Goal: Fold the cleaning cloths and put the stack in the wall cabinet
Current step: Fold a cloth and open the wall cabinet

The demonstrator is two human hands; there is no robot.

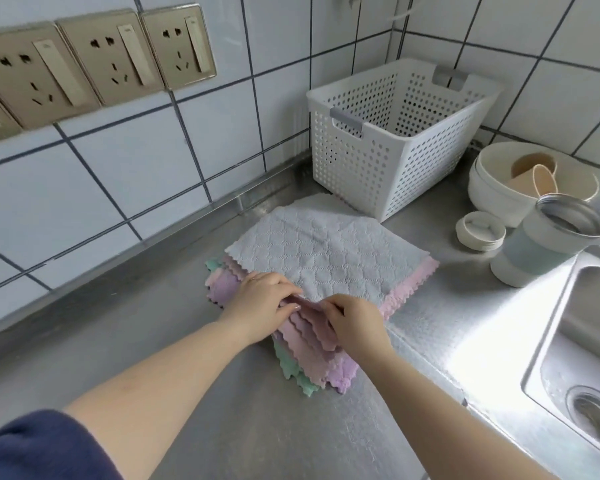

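Now both hands are working the near edge of the cloth pile (326, 261) on the steel counter (174, 341), left hand (260, 308) and right hand (355, 323) pinching layers; loose edges are fanning out, so lifting unevenly risks spilling the pile

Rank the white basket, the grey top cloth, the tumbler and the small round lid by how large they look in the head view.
1. White basket and grey top cloth: alike in spread, so not ranked.
2. Tumbler.
3. Small round lid.
The basket stands farther from the camera, so it may really be larger.
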